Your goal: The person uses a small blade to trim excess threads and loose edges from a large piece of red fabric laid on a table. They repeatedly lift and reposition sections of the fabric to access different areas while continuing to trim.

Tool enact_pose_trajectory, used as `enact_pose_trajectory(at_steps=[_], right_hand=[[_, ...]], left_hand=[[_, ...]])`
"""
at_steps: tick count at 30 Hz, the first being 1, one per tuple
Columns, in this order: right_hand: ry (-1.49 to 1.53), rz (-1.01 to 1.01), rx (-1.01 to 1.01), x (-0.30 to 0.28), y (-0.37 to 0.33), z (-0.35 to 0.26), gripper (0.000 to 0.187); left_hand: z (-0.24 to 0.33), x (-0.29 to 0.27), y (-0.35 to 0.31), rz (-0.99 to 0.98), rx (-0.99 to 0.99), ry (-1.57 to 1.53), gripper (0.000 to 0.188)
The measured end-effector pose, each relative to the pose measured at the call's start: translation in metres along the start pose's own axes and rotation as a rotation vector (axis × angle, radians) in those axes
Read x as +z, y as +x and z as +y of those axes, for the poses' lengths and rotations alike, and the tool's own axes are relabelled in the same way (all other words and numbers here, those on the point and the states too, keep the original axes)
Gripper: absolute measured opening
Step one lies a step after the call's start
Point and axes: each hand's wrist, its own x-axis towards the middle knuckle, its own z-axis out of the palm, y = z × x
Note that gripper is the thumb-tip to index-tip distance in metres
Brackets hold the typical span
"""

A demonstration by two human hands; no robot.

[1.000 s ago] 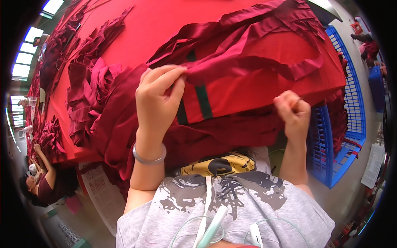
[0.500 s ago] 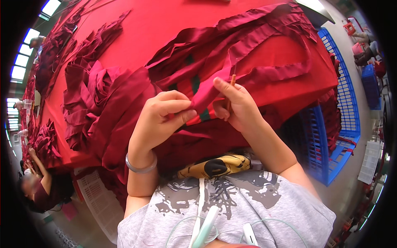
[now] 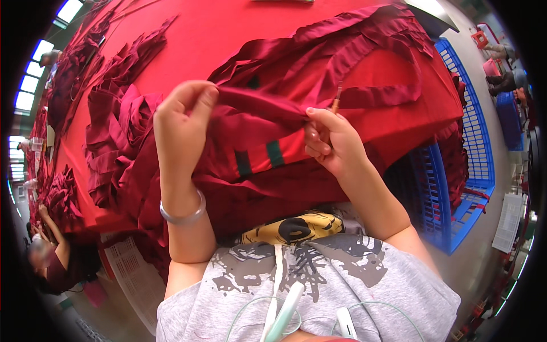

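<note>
Between my two hands a dark red fabric strip [image 3: 259, 105] is drawn out above the table. My left hand [image 3: 185, 111] pinches its left end between thumb and fingers, and a grey bangle circles that wrist. The other end is pinched by my right hand [image 3: 336, 139], its remaining fingers curled in. A slim tool [image 3: 336, 104] with an orange-brown handle and thin metal tip sticks up from the right hand; its exact kind is not clear. More dark red strips [image 3: 364, 34] trail across the table beyond, and a gathered heap of the same fabric [image 3: 122, 122] lies left of my left hand.
The table has a red cover [image 3: 199, 34]. Blue plastic baskets [image 3: 450, 228] holding dark red fabric stand at its right edge. A white crate [image 3: 134, 265] is low on the left. Another person [image 3: 54, 256] works at the left side, with more fabric piles [image 3: 60, 196] nearby.
My left hand has moved up and left, stretching the strip away from my right hand. The right hand has shifted slightly right, still with the tool. Dark green bands on the table show more fully.
</note>
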Motion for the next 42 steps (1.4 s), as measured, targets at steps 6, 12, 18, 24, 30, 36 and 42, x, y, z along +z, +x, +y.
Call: enact_pose_trajectory(at_steps=[6, 12, 18, 24, 30, 36, 42], right_hand=[[-0.092, 0.123, -0.459, 0.012, -0.030, -0.001, 0.019], [-0.286, 0.074, -0.833, 0.022, -0.063, 0.003, 0.020], [-0.288, 0.110, -0.984, 0.026, -0.054, -0.013, 0.027], [-0.736, 0.395, -0.840, -0.043, -0.048, -0.095, 0.026], [-1.698, 1.083, -0.658, -0.147, 0.002, -0.216, 0.042], [-1.849, 0.858, -0.518, -0.162, 0.043, -0.233, 0.035], [-1.332, 1.558, -1.038, -0.225, -0.008, -0.283, 0.036]], left_hand=[[-0.010, -0.002, 0.016, 0.323, -0.121, 0.195, 0.020], [0.047, 0.021, -0.025, 0.084, 0.571, 0.466, 0.042], [0.036, 0.037, -0.074, -0.558, 0.567, 0.111, 0.024], [0.014, -0.012, -0.074, -0.455, 0.261, 0.039, 0.012], [0.006, -0.025, -0.074, -0.340, 0.103, 0.171, 0.011], [0.008, -0.023, -0.074, -0.336, 0.082, 0.392, 0.013], [0.001, -0.006, -0.082, -0.232, 0.007, 0.644, 0.015]])
